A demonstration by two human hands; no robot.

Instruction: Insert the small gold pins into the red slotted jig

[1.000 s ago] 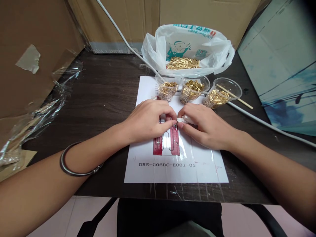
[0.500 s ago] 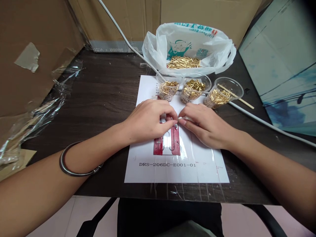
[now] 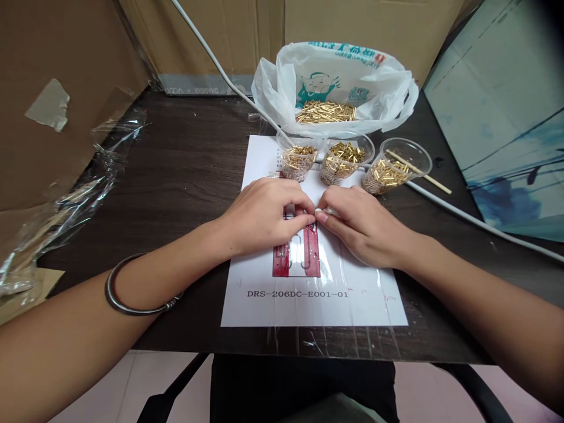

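Observation:
Both hands rest on a white printed sheet (image 3: 308, 305) taped to the dark table (image 3: 185, 170). My left hand (image 3: 264, 212) is curled, its fingertips pressed together over the top of a red strip piece (image 3: 311, 252) lying on the sheet. My right hand (image 3: 359, 224) meets it fingertip to fingertip, pinching a small white piece (image 3: 321, 211). What the left fingers grip is hidden. A metal bangle (image 3: 132, 294) circles my left wrist.
Three clear cups of small brass pins stand behind the hands (image 3: 298, 158) (image 3: 346, 155) (image 3: 394, 167); a wooden stick (image 3: 420, 173) lies in the right cup. A white plastic bag (image 3: 335, 82) holds more pins. A white cable (image 3: 220, 64) crosses the table. Crumpled clear film (image 3: 66, 200) lies left. Cardboard walls surround.
The right hand's fingers have closed tighter around the white piece, so less of it shows. Both hands stay in the same place.

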